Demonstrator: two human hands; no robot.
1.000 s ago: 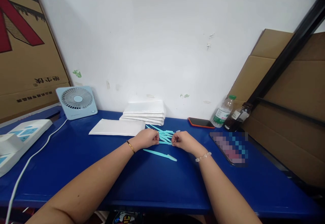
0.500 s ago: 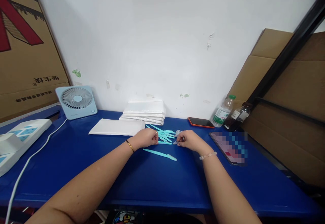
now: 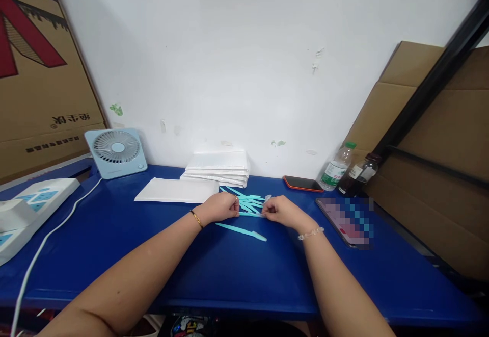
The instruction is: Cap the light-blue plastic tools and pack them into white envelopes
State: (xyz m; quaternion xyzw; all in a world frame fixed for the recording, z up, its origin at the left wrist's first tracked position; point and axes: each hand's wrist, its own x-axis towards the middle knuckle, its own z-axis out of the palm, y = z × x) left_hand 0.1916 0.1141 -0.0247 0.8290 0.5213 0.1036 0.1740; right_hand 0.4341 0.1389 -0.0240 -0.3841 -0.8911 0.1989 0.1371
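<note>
My left hand [image 3: 223, 208] is closed on the handle of a teal eyebrow razor [image 3: 249, 214], its head pointing right. In the fingers of my right hand [image 3: 281, 211] is a small clear cap [image 3: 260, 215], which meets or overlaps the razor's head; how far it is on I cannot tell. Just behind lies a fanned pile of teal eyebrow razors [image 3: 250, 202], with more clear caps [image 3: 268, 198] at its right end, partly hidden by my right hand. One separate eyebrow razor [image 3: 241, 231] lies on the table in front of my hands.
On the blue table [image 3: 229, 276] are a white padded envelope [image 3: 173, 190], a stack of them [image 3: 216, 166], a fan [image 3: 116, 151] and a power strip [image 3: 46, 199] with a cable. To the right are two phones [image 3: 303, 183] [image 3: 344, 223] and two bottles [image 3: 336, 169] [image 3: 357, 176].
My right hand has moved slightly left, bringing the clear cap from just apart to the head of the razor in my left hand. My left hand has stayed nearly still.
</note>
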